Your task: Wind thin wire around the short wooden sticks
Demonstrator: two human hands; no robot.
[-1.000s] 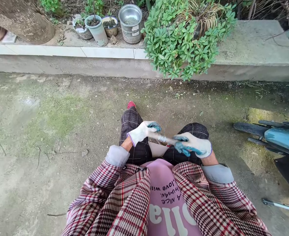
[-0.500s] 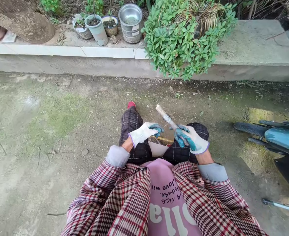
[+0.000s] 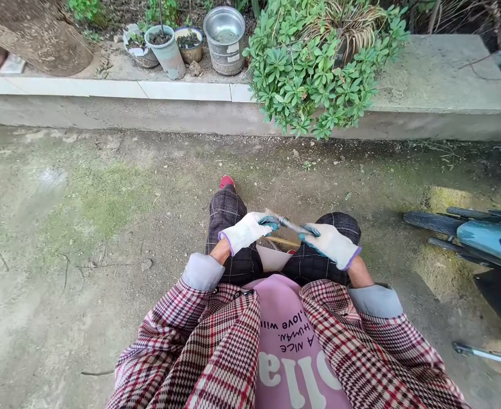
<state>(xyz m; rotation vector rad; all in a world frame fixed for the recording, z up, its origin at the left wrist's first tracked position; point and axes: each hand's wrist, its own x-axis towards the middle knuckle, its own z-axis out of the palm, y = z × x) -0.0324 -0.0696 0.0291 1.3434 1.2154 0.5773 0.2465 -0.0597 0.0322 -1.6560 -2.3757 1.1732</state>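
Note:
A short wooden stick point(image 3: 293, 226) lies nearly level between my gloved hands, with thin metal wire point(image 3: 283, 221) wound around it. My right hand point(image 3: 329, 241) is closed around the stick's right part. At the other end, my left hand point(image 3: 250, 228) has its fingers pinched together close beside the windings. They appear to hold the loose wire end, though the fingertips hide it. Both gloves are white with teal-coated fingers. Below the hands, a thin yellowish rod point(image 3: 281, 241) shows between my knees.
A low ledge point(image 3: 105, 89) runs across the front, bearing potted plants point(image 3: 165, 54), a metal pot point(image 3: 225, 48) and a leafy bush point(image 3: 305, 74). To the right stands a wheeled vehicle point(image 3: 480, 233), partly in view. Twigs point(image 3: 66, 267) lie on the dirt ground at left.
The stick has swung from steeply tilted to nearly level, its pale tip now down beside my left fingers. My right hand has turned over, showing its back.

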